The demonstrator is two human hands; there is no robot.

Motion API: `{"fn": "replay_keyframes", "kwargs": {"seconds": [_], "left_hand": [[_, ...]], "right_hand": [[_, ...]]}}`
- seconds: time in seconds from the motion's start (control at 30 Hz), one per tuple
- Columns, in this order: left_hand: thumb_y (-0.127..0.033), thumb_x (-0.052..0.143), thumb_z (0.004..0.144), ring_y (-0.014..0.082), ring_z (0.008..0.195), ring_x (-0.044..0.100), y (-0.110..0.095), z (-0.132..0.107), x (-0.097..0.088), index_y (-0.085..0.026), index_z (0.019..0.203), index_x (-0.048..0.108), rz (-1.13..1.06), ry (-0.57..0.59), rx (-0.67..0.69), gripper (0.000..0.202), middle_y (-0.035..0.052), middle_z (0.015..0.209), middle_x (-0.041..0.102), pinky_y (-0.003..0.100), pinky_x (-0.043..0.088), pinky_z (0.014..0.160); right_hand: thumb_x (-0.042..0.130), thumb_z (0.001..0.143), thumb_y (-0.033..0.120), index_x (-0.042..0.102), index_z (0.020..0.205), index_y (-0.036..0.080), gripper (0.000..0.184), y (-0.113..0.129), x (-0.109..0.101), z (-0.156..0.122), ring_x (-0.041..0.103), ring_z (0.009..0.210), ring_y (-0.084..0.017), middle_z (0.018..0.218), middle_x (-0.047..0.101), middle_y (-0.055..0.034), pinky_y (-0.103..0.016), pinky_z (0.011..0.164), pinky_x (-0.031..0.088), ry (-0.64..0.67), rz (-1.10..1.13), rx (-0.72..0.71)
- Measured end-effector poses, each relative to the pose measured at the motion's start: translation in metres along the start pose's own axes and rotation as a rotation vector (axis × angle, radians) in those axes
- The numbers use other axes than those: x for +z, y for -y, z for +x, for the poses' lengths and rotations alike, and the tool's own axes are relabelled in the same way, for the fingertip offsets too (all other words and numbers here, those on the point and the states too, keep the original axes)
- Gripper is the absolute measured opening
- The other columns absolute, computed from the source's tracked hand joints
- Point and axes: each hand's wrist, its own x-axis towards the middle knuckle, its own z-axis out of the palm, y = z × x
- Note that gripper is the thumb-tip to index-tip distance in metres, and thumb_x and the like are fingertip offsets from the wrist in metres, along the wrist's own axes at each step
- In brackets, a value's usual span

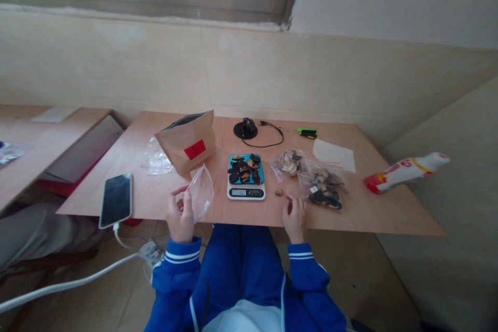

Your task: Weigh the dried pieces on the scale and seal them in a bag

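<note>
My left hand [181, 212] pinches the edge of a clear plastic bag [201, 194], which stands up off the table and looks empty. Between my hands sits a white digital kitchen scale [246, 194] with a blue top; dark dried slices, perhaps mushroom, [244, 168] are spread over it, and its display is too small to read. My right hand [294, 218] rests at the table's front edge with fingers curled; whatever they hold, if anything, is hidden. Just beyond its fingertips lies a small brown piece [279, 192]. Two clear zip bags, one of pale slices [290, 162] and one of darker slices [326, 189], lie right of the scale.
A brown paper pouch [187, 142] with a red label stands behind my left hand. Left of it is a charging phone [116, 198]. At the back are a black round stand [245, 128], a cable and green-black tools [307, 133]. A white-red bottle [406, 172] stands right.
</note>
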Motion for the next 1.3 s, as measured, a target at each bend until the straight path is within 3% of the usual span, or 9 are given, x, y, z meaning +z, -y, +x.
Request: {"fn": "replay_keyframes", "kwargs": {"seconds": [0.17, 0.37, 0.53, 0.7, 0.8, 0.87, 0.97, 1.1, 1.3], "left_hand": [[-0.049, 0.053, 0.084, 0.0080, 0.049, 0.048, -0.001, 0.000, 0.000, -0.017, 0.101, 0.058, 0.001, 0.002, -0.014, 0.037, -0.0018, 0.067, 0.057, 0.020, 0.036, 0.045], [-0.048, 0.052, 0.084, 0.0092, 0.053, 0.052, 0.000, 0.000, 0.000, -0.018, 0.100, 0.058, 0.023, -0.010, 0.021, 0.035, 0.0010, 0.075, 0.061, 0.020, 0.039, 0.047], [-0.047, 0.052, 0.084, 0.0108, 0.058, 0.055, 0.002, 0.002, 0.001, -0.018, 0.099, 0.058, 0.024, -0.008, 0.026, 0.034, 0.0018, 0.079, 0.061, 0.022, 0.043, 0.051], [-0.045, 0.052, 0.084, 0.0123, 0.065, 0.057, -0.006, 0.017, 0.020, -0.017, 0.098, 0.058, -0.004, 0.027, 0.032, 0.032, 0.0035, 0.086, 0.061, 0.025, 0.046, 0.058], [-0.044, 0.053, 0.084, 0.0155, 0.079, 0.059, -0.013, 0.036, 0.040, -0.017, 0.097, 0.058, 0.003, 0.011, 0.098, 0.031, 0.0060, 0.095, 0.061, 0.028, 0.048, 0.069], [-0.043, 0.053, 0.084, 0.0180, 0.089, 0.059, -0.017, 0.047, 0.053, -0.017, 0.098, 0.058, 0.010, -0.005, 0.142, 0.030, 0.0070, 0.099, 0.061, 0.032, 0.047, 0.078], [-0.042, 0.054, 0.084, 0.0198, 0.095, 0.058, -0.021, 0.057, 0.066, -0.017, 0.096, 0.058, 0.007, -0.015, 0.164, 0.028, 0.0067, 0.097, 0.061, 0.035, 0.045, 0.086], [-0.040, 0.054, 0.083, 0.0211, 0.097, 0.058, -0.020, 0.058, 0.073, -0.017, 0.095, 0.057, -0.026, 0.000, 0.139, 0.026, 0.0073, 0.097, 0.062, 0.037, 0.045, 0.089], [-0.039, 0.056, 0.081, 0.0218, 0.098, 0.058, -0.012, 0.056, 0.075, -0.018, 0.093, 0.059, -0.029, -0.022, 0.093, 0.024, 0.0065, 0.095, 0.062, 0.039, 0.045, 0.091]], "right_hand": [[0.038, 0.088, 0.018, 0.062, 0.099, 0.013, 0.026, 0.003, -0.001, 0.001, 0.053, 0.085, -0.025, 0.090, 0.062, -0.0130, -0.042, 0.079, 0.045, 0.009, 0.012, 0.016], [0.039, 0.089, 0.019, 0.061, 0.100, 0.014, 0.026, 0.006, -0.004, 0.001, 0.054, 0.087, -0.026, 0.091, 0.061, -0.0135, -0.043, 0.079, 0.046, -0.002, 0.037, 0.040], [0.039, 0.092, 0.022, 0.058, 0.112, 0.015, 0.028, 0.035, -0.011, 0.022, 0.054, 0.102, -0.026, 0.104, 0.059, -0.0145, -0.046, 0.092, 0.044, -0.091, 0.165, 0.013], [0.049, 0.091, 0.038, 0.042, 0.137, 0.019, 0.051, 0.078, 0.006, 0.076, 0.036, 0.133, -0.028, 0.141, 0.039, -0.0172, -0.047, 0.107, 0.033, 0.176, 0.287, -0.211], [0.062, 0.080, 0.053, 0.034, 0.145, 0.027, 0.075, 0.093, 0.030, 0.105, 0.019, 0.140, -0.038, 0.153, 0.024, -0.0138, -0.058, 0.108, 0.025, 0.422, 0.179, -0.346], [0.066, 0.073, 0.059, 0.034, 0.145, 0.032, 0.083, 0.098, 0.046, 0.117, 0.015, 0.140, -0.044, 0.154, 0.023, -0.0111, -0.065, 0.106, 0.020, 0.556, 0.099, -0.427], [0.064, 0.074, 0.061, 0.040, 0.141, 0.034, 0.076, 0.099, 0.062, 0.125, 0.025, 0.135, -0.044, 0.152, 0.031, -0.0111, -0.066, 0.104, 0.020, 0.640, 0.040, -0.506], [0.059, 0.083, 0.053, 0.050, 0.134, 0.032, 0.056, 0.095, 0.066, 0.126, 0.041, 0.126, -0.034, 0.143, 0.045, -0.0104, -0.054, 0.102, 0.027, 0.603, 0.068, -0.571], [0.057, 0.088, 0.043, 0.059, 0.123, 0.027, 0.039, 0.093, 0.063, 0.128, 0.051, 0.115, -0.027, 0.128, 0.058, -0.0089, -0.044, 0.097, 0.032, 0.556, 0.145, -0.523]]}}
